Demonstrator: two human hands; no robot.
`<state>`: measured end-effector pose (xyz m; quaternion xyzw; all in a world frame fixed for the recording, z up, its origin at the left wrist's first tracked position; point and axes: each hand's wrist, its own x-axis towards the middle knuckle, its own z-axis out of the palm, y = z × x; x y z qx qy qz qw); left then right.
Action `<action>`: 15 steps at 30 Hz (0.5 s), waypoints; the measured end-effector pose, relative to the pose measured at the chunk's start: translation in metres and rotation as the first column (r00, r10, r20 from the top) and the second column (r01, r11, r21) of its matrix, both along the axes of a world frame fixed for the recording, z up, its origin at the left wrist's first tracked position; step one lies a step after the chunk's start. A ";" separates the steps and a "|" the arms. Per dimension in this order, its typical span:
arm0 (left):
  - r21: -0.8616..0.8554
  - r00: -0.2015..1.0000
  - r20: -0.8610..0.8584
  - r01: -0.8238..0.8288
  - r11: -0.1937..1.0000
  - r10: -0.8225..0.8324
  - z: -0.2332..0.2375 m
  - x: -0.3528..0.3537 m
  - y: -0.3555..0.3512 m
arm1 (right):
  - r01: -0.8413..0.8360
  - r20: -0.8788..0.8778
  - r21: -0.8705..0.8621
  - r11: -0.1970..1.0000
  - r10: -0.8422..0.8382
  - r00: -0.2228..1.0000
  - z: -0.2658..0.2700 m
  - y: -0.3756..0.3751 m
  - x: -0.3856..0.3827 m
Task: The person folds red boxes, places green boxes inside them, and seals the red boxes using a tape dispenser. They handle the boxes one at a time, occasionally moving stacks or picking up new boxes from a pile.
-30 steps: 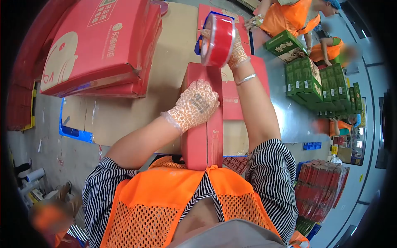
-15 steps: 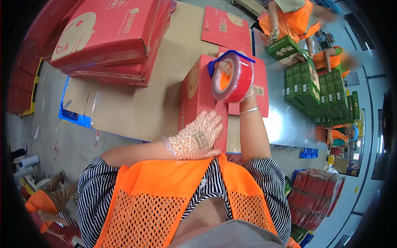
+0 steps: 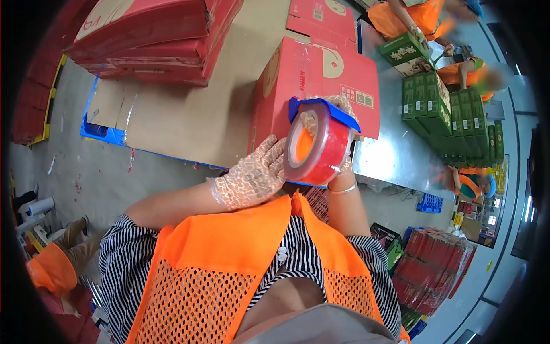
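A red carton (image 3: 289, 71) with a pale printed figure stands on the cardboard-covered table in front of me. My right hand (image 3: 342, 109), in a patterned glove, grips a tape dispenser (image 3: 329, 149) with a blue frame and a wide roll of red tape. The dispenser is at the carton's near end, and the roll hides part of that end and some of my fingers. My left hand (image 3: 249, 178), gloved alike, has its fingers stretched out at the carton's near lower edge, beside the roll. Whether its fingertips press on the carton is hard to see.
Stacked red cartons (image 3: 154, 51) stand at the table's left. A flat red carton (image 3: 323, 20) lies at the back. Green boxes (image 3: 427, 103) are piled on the metal table (image 3: 384, 163) to the right, with co-workers in orange vests (image 3: 404, 20) beyond. Wrapped red stacks (image 3: 429, 266) stand lower right.
My right hand has drawn the tape dispenser toward me, down to the carton's near end. My left hand has slid from the carton's top to its near edge, slightly leftward.
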<state>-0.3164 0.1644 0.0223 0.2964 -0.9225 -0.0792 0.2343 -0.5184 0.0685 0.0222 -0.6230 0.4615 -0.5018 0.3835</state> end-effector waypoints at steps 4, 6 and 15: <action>0.509 0.919 -0.326 0.368 0.778 -0.222 0.025 0.035 -0.047 | -0.127 0.542 0.317 0.940 -0.069 0.838 0.022 0.009 0.017; 0.845 0.796 -0.437 0.203 0.495 0.418 0.014 0.050 -0.079 | -0.211 0.639 0.352 0.912 -0.070 0.766 0.048 0.012 0.023; 0.039 0.892 0.350 -0.320 0.947 0.287 -0.001 -0.039 -0.185 | 0.040 0.128 0.036 0.999 -0.044 0.991 -0.007 0.014 0.001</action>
